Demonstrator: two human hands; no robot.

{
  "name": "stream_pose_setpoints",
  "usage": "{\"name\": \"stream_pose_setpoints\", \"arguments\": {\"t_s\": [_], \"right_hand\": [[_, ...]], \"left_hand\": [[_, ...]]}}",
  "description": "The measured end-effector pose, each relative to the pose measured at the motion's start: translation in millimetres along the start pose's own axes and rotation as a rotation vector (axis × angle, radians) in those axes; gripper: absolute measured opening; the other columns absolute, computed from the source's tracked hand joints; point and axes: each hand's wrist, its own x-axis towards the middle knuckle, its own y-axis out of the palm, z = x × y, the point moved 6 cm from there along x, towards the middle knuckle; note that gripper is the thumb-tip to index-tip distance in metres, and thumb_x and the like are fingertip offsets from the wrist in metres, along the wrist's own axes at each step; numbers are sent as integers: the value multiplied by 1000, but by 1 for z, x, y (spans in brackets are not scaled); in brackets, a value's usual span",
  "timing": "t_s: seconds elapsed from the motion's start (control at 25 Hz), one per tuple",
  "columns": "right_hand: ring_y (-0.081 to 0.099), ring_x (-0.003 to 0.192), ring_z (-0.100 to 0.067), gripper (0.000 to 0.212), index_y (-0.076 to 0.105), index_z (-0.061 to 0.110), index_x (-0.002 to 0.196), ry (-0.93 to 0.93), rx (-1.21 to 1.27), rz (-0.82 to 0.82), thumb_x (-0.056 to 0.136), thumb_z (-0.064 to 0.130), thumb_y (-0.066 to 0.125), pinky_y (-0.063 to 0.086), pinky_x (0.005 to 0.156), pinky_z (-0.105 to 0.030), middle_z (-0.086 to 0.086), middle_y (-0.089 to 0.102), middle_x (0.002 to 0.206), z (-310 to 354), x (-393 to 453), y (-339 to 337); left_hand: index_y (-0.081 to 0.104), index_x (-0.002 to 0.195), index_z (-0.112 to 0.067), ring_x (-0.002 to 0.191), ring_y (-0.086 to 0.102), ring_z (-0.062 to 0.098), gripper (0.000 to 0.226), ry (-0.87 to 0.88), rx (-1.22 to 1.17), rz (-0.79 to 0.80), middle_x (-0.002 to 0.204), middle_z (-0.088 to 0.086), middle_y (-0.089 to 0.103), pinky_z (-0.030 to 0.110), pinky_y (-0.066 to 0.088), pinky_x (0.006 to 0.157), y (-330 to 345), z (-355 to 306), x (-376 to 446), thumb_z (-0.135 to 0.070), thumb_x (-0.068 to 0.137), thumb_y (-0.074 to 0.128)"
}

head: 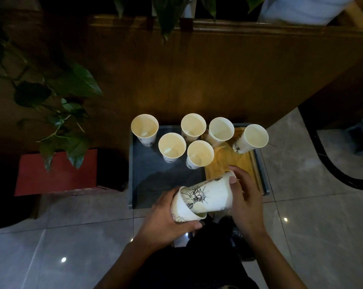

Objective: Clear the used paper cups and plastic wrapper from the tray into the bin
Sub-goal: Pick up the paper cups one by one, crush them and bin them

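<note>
Between both hands (244, 197), 2 nested printed cups (205, 198).

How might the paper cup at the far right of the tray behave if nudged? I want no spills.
The right-hand cup stands tall and narrow at the tray's edge, so it would probably tip rather than slide. It looks empty, so likely very light. Its thin paper wall would probably dent under a firm squeeze.
</note>
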Motion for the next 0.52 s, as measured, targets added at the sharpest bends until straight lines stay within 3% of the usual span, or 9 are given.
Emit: {"name": "stream_pose_setpoints", "arguments": {"t_s": [0.04,0.12,0.2,0.28,0.36,0.52], "right_hand": [[61,106,6,24,60,58,116,-19,-17,6,95,51,51,58,70,-16,38,59,115,3,-1,1],[61,108,5,30,61,53,119,-45,-35,-3,92,52,48,59,73,-19,37,60,117,4,-1,0],[61,108,3,31,62,47,121,-46,-34,-13,94,48,47,59,76,-23,33,61,118,0,-1,0],[61,106,3,29,62,50,119,-40,-24,-6,95,45,47,58,75,-22,35,61,116,-2,-2,1],[62,104,5,27,62,53,117,-38,9,7,96,42,48,57,70,-17,35,62,113,-2,-2,2],[63,104,6,38,60,37,130,-3,102,80,93,39,51,55,72,-13,34,63,116,-1,2,5]], "left_hand": [[35,128,-66,116,50,-16,89,29,-6,0,124,-37,51,2,43,88,0,-2,-2,-66,54,84],[40,136,-54,122,52,-6,83,60,-47,32,131,-26,54,22,47,102,1,-3,-4,-52,64,82],[36,137,-59,125,51,-5,80,48,-68,94,136,-25,54,31,46,107,1,-2,-4,-47,69,76],[33,135,-65,125,52,-5,78,22,-71,138,136,-29,54,31,47,106,1,0,-3,-48,71,75],[37,139,-57,125,53,-3,80,3,-113,144,137,-28,54,32,49,105,0,4,-2,-49,71,79],[38,141,-54,125,51,-8,91,24,-140,115,137,-32,51,13,48,96,-6,7,0,-57,64,86]]}}
